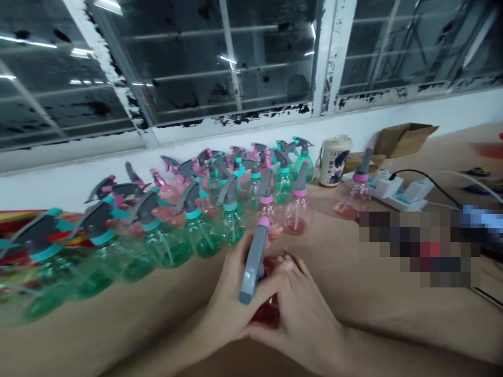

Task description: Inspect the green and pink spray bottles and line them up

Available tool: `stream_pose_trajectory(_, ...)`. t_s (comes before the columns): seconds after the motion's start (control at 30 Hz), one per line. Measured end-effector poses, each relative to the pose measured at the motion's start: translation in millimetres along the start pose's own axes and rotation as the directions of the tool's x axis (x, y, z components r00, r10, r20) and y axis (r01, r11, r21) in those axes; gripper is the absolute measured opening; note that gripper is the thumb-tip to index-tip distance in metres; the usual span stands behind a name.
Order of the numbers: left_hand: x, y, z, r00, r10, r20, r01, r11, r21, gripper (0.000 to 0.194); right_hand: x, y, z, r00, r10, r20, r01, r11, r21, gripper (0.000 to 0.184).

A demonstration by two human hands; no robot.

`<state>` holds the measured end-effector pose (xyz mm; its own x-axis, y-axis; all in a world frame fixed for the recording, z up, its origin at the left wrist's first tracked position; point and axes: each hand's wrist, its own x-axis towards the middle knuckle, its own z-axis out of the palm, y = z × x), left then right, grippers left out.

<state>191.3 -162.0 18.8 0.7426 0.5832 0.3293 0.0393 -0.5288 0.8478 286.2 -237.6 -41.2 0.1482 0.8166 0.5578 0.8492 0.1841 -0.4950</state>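
Hands first, nearest my camera: my left hand (231,293) and my right hand (298,309) are both wrapped around one pink spray bottle (267,309) low over the brown tabletop (353,293). I see its grey trigger head (253,262) sticking up between my fingers, with a pink collar at the top; the left hand grips around the trigger head and neck, the right cups the reddish body from the side. Just beyond that bottle stand two more pink bottles (297,209), apart from my hands. Left of the held bottle and further back, a crowd of green bottles (200,230) with teal collars runs off along the table, blurring toward the edge of view. Further right of the held bottle, a lone pink bottle (356,193) sits just beside a white power strip (387,188). Behind it I make out a printed cup (334,159) and a cardboard box (404,137) against the white wall below the windows (220,68).
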Motion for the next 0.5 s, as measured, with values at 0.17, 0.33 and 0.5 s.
stream_pose_trajectory(0.17, -17.9, -11.5, -32.6, 0.998, -0.022, -0.054, 0.025, 0.998, 0.055, 0.029, 4.6, -16.8, 27.5, 0.993, -0.105, 0.054, 0.098, 0.988, 0.116, 0.079)
stream_pose_trajectory(0.33, -28.5, -22.0, -52.2, 0.997, 0.004, -0.073, 0.001, 0.997, 0.076, 0.022, 10.3, 9.8, 28.1, 0.895, -0.327, 0.303, 0.27, 0.939, 0.213, 0.101)
stream_pose_trajectory(0.5, -26.3, -20.6, -56.4, 0.996, 0.093, -0.011, -0.09, 0.983, 0.161, 0.012, 7.7, 65.5, 23.0, 0.863, -0.292, 0.413, 0.275, 0.956, 0.101, 0.091)
